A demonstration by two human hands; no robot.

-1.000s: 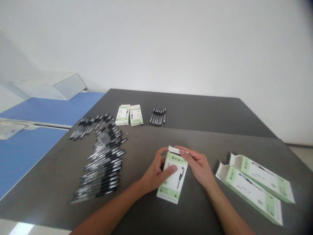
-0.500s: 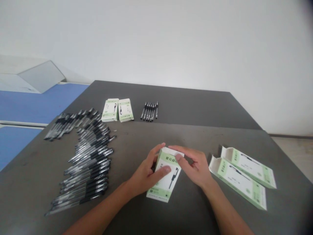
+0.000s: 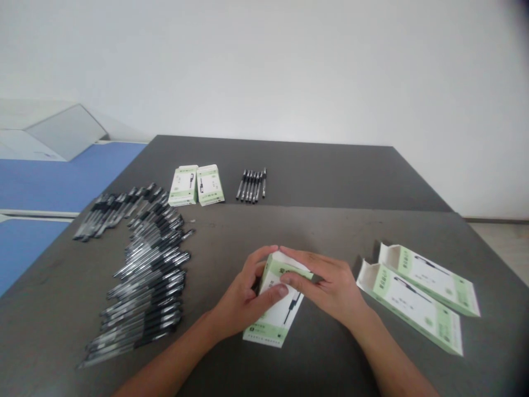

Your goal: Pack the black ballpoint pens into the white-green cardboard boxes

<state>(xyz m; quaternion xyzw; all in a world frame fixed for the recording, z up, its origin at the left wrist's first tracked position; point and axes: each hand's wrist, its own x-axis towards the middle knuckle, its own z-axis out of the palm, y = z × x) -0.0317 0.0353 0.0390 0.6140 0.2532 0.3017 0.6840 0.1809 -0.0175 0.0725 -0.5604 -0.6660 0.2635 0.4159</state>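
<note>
**Near centre:** one carton, the held carton, white and green, lies with its long axis pointing away from the person. Its near end appears to rest on the table, though contact cannot be confirmed. Both hands grasp its far end from opposite sides, which steadies it. The left hand is curled, its thumb across the carton's face and its fingers around the left edge. The right hand lies over the far end, its fingers extended across the top. Together they hide that end, so its closure cannot be told.

**Right:** two open cartons lie flat, just beside each other, with their end flaps raised.

**Left:** loose black pens, too many to count exactly, lie in a long, roughly parallel drift.

**Far:** two cartons stand side by side on their faces, and about six pens lie in a tight parallel row to their right.

**Beyond the left table edge:** a blue desk.
</note>
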